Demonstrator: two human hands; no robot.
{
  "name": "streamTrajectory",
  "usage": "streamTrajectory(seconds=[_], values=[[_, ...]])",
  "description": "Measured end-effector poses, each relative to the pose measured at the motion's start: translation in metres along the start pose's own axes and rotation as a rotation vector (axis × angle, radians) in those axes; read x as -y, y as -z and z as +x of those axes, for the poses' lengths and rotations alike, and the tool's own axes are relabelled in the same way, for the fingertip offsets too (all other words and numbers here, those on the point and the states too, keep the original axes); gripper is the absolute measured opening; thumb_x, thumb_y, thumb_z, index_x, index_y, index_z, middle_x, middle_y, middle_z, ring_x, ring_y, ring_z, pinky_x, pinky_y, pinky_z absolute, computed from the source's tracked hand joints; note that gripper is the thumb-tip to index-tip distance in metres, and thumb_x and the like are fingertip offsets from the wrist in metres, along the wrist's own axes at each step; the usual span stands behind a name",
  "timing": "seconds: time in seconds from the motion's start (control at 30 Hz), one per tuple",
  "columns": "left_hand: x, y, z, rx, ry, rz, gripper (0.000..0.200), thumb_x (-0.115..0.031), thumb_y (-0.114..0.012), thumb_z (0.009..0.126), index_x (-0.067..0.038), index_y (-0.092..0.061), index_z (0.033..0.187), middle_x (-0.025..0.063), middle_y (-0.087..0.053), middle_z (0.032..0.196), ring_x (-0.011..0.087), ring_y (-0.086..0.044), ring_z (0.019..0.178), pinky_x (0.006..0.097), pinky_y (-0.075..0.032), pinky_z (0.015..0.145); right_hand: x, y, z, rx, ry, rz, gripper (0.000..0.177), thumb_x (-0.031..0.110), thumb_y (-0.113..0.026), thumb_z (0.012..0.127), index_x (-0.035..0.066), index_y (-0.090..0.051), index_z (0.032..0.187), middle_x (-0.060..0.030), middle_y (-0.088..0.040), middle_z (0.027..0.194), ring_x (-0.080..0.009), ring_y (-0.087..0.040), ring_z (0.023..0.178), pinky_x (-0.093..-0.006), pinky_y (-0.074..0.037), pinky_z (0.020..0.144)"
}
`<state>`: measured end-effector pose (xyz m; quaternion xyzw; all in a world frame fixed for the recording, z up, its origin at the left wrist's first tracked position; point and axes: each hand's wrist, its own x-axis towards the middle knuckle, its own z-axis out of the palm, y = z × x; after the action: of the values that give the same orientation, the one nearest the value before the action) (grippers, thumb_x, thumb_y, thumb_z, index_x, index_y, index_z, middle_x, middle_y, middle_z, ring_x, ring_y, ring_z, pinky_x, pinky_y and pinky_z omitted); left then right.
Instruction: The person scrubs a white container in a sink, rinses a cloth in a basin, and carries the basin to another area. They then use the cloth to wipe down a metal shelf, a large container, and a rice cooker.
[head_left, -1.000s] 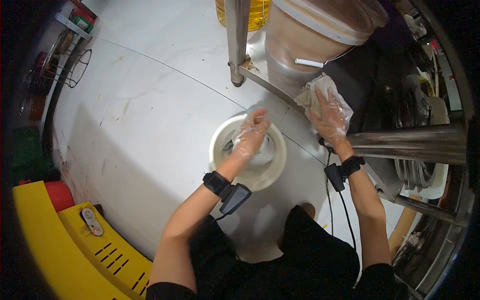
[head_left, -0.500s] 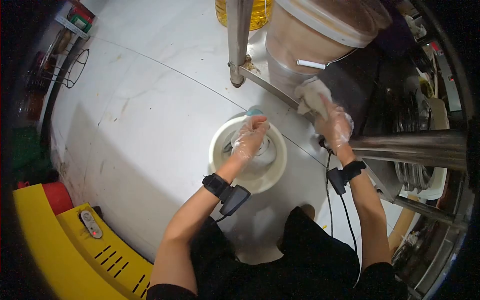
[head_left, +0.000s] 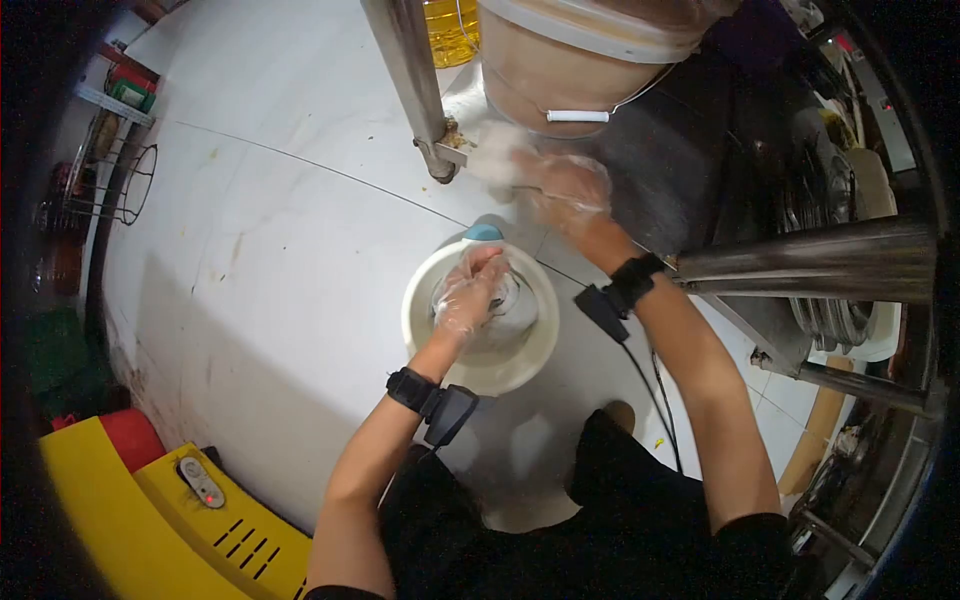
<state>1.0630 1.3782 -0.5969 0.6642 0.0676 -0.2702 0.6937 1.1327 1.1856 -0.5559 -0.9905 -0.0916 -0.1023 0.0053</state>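
Observation:
My right hand (head_left: 570,190), in a clear plastic glove, is closed on a whitish cloth (head_left: 497,155) that is smeared by motion. The cloth overlaps the corner of the low metal shelf, beside the metal table leg (head_left: 408,75). Over a cream-coloured basin (head_left: 412,310) on the floor, my left hand (head_left: 470,290) is gloved too, its fingers curled together. What those fingers hold, if anything, I cannot tell. A white rounded thing (head_left: 515,312) lies in the basin under this hand. Just beyond the fingers, a blue rounded piece (head_left: 484,233) shows at the basin's far rim.
A large lidded bucket (head_left: 560,75) with a white handle grip stands on the shelf. Behind the leg is a container of yellow liquid (head_left: 450,35). Stacked metal trays (head_left: 830,315) sit at right. At lower left is a yellow unit (head_left: 110,500) with slots; a wire rack (head_left: 135,185) stands farther back.
My right hand has swept left with the cloth, from in front of the bucket to the shelf corner by the leg. My left hand stays over the basin; the whole view has shifted slightly.

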Motion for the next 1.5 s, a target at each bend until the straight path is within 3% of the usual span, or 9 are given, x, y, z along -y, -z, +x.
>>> streamTrajectory(seconds=[0.13,0.2,0.3,0.67,0.87,1.0,1.2,1.37,1.5], values=[[0.002,0.006,0.000,0.010,0.072,-0.164,0.027,-0.016,-0.057,0.089,-0.001,-0.057,0.112,0.0055,-0.064,0.096,0.0103,-0.058,0.085,0.0232,-0.045,0.078,-0.058,-0.001,-0.069,-0.172,-0.031,0.092,0.043,0.025,-0.059,0.078,0.017,-0.058,0.120,-0.0133,-0.064,0.102,-0.0317,-0.062,0.090,-0.0405,-0.050,0.077],[0.002,0.008,0.002,0.009,0.122,-0.146,0.025,-0.016,-0.057,0.090,-0.002,-0.058,0.110,0.0037,-0.063,0.095,0.0095,-0.057,0.084,0.0226,-0.045,0.077,-0.055,0.051,-0.082,0.269,-0.348,-0.028,0.045,0.024,-0.059,0.079,0.013,-0.056,0.122,-0.0164,-0.065,0.097,-0.0334,-0.063,0.086,-0.0409,-0.050,0.074],[0.003,0.007,0.002,0.020,0.106,-0.170,0.026,-0.018,-0.057,0.090,-0.002,-0.058,0.110,0.0032,-0.063,0.094,0.0100,-0.057,0.083,0.0229,-0.045,0.077,-0.060,0.062,-0.095,0.340,-0.473,-0.062,0.049,0.031,-0.061,0.081,0.016,-0.051,0.127,-0.0166,-0.065,0.093,-0.0342,-0.063,0.082,-0.0448,-0.051,0.071],[-0.031,-0.008,0.013,0.046,-0.110,-0.020,0.035,-0.030,-0.056,0.091,-0.006,-0.054,0.117,0.0048,-0.059,0.107,0.0125,-0.055,0.092,0.0254,-0.044,0.081,-0.002,0.019,-0.012,0.208,0.011,-0.035,0.053,0.024,-0.063,0.077,0.019,-0.049,0.127,-0.0114,-0.060,0.105,-0.0297,-0.058,0.100,-0.0427,-0.047,0.082],[-0.036,-0.007,0.014,0.019,-0.068,-0.040,0.038,-0.028,-0.055,0.091,-0.004,-0.050,0.121,0.0039,-0.055,0.109,0.0129,-0.053,0.095,0.0254,-0.044,0.082,-0.020,0.024,-0.036,0.135,-0.300,0.124,0.053,0.024,-0.061,0.078,0.017,-0.048,0.129,-0.0137,-0.057,0.118,-0.0312,-0.057,0.104,-0.0426,-0.047,0.083],[-0.027,-0.009,0.013,0.036,-0.032,0.030,0.038,-0.029,-0.054,0.092,-0.005,-0.050,0.122,0.0045,-0.056,0.109,0.0137,-0.055,0.094,0.0263,-0.044,0.083,-0.031,0.047,-0.035,-0.093,-0.088,-0.091,0.049,0.040,-0.055,0.083,0.017,-0.051,0.127,-0.0135,-0.064,0.106,-0.0322,-0.063,0.092,-0.0439,-0.050,0.079],[-0.021,-0.018,0.013,0.136,-0.019,-0.003,0.040,-0.033,-0.054,0.092,-0.008,-0.050,0.123,0.0044,-0.059,0.108,0.0149,-0.056,0.094,0.0283,-0.045,0.083,-0.045,0.070,0.014,-0.117,-0.724,0.699,0.037,0.043,-0.062,0.083,0.008,-0.065,0.093,-0.0082,-0.069,0.084,-0.0223,-0.065,0.077,-0.0324,-0.051,0.071],[-0.020,-0.016,0.008,0.197,0.023,0.076,0.040,-0.033,-0.054,0.092,-0.005,-0.052,0.121,0.0046,-0.061,0.107,0.0134,-0.056,0.091,0.0259,-0.045,0.081,-0.043,0.043,0.028,-0.012,-1.071,2.043,0.033,0.040,-0.056,0.089,0.008,-0.055,0.082,-0.0079,-0.067,0.085,-0.0155,-0.062,0.069,-0.0266,-0.052,0.061],[-0.017,-0.014,0.006,0.160,0.013,0.007,0.039,-0.032,-0.055,0.092,-0.003,-0.054,0.118,0.0041,-0.062,0.103,0.0130,-0.056,0.088,0.0256,-0.046,0.078,-0.032,0.023,0.036,-0.177,-1.001,1.958,0.030,0.037,-0.053,0.091,0.008,-0.053,0.081,-0.0091,-0.065,0.079,-0.0169,-0.061,0.066,-0.0268,-0.053,0.060]])
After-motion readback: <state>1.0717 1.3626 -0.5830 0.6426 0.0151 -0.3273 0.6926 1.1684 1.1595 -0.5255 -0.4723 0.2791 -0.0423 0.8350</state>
